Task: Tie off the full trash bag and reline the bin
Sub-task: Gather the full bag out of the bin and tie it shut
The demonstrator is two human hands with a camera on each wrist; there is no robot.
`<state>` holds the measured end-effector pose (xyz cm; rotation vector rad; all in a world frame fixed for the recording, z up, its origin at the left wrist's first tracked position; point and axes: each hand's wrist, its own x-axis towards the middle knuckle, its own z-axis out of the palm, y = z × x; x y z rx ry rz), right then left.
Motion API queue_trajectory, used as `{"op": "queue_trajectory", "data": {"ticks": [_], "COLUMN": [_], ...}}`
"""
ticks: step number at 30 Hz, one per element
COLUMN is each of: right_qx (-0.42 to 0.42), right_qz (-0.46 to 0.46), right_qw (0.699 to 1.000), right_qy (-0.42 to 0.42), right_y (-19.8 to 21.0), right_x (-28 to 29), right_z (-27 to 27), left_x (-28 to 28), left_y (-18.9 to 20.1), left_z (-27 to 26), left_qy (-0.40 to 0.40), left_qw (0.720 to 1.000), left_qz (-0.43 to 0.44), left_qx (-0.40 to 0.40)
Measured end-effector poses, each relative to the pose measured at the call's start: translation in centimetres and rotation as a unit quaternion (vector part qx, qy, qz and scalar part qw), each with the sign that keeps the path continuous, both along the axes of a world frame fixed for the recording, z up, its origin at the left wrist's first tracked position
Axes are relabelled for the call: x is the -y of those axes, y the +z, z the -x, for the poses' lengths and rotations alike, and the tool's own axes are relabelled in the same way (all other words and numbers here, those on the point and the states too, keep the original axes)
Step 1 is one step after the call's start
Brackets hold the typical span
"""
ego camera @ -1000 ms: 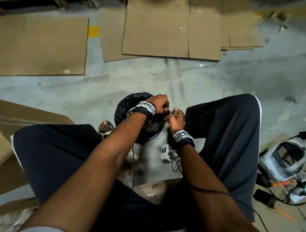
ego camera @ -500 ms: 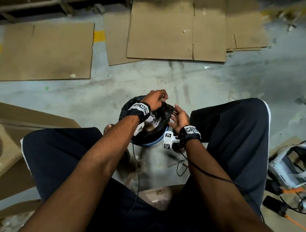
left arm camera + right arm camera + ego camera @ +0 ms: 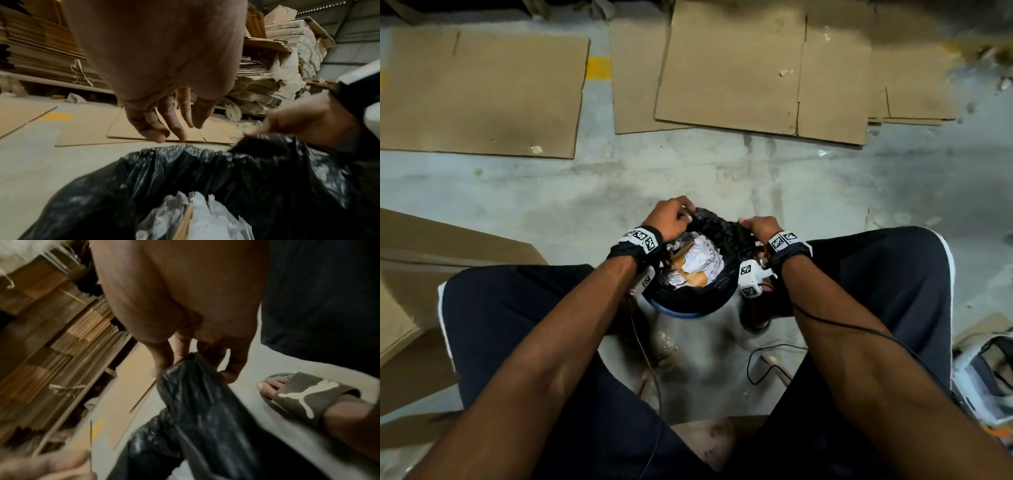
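A black trash bag (image 3: pixel 722 236) lines a small blue bin (image 3: pixel 681 313) on the floor between my knees. Crumpled white paper and cardboard scraps (image 3: pixel 702 253) fill it. My left hand (image 3: pixel 671 216) is at the bag's far-left rim. In the left wrist view its fingers (image 3: pixel 164 129) hang loosely curled right at the rim of the trash bag (image 3: pixel 205 170), with no plastic between them. My right hand (image 3: pixel 760 226) is at the bag's right edge. In the right wrist view, the right hand's fingers (image 3: pixel 164 360) pinch a raised corner of the trash bag (image 3: pixel 195 394).
Flat cardboard sheets (image 3: pixel 756 68) lie on the concrete floor beyond the bin, and folded boxes (image 3: pixel 431 274) sit at the left. My sandalled foot (image 3: pixel 304 394) stands beside the bin. A cable (image 3: pixel 767 356) loops on the floor, with white gear (image 3: pixel 983 377) at the right.
My hands have drawn apart from the bag's middle to its left and right edges. The bag's mouth now gapes and shows the paper inside.
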<state>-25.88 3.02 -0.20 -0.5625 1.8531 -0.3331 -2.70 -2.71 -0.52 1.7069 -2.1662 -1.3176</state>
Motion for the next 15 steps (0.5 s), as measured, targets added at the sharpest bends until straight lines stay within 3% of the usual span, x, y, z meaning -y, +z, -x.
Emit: {"op": "queue_trajectory", "data": {"ticks": [4,6,8,10,13,15], "right_qx": [0.192,0.232,0.19,0.08,-0.067,-0.096], "right_qz": [0.079,0.097,0.095,0.093,0.114,0.161], "right_qw": [0.974,0.962,0.973,0.992,0.989,0.976], "right_qy": [-0.094,-0.108,-0.091,-0.031,0.072,0.113], "right_y": [0.9,1.2,0.7,-0.2,-0.5,-0.7], "right_x": [0.8,0.8,1.2,1.7,2.1,2.5], "right_z": [-0.7,-0.8,-0.8,-1.0,-1.7,-1.8], "left_x": [0.0,0.4,0.4,0.1,-0.1,0.0], "left_y": [-0.8,-0.8,-0.6,-0.5,-1.0,-1.2], "left_z": [-0.1,0.2,0.6,1.3,2.2,2.3], "left_qy": [0.011,-0.019,-0.094,-0.141,-0.096,-0.039], "left_qw": [0.998,0.996,0.989,0.982,0.992,0.997], "left_qz": [0.057,0.071,0.077,0.064,0.042,0.045], "left_qx": [0.02,0.048,0.089,0.107,0.064,0.04]}}
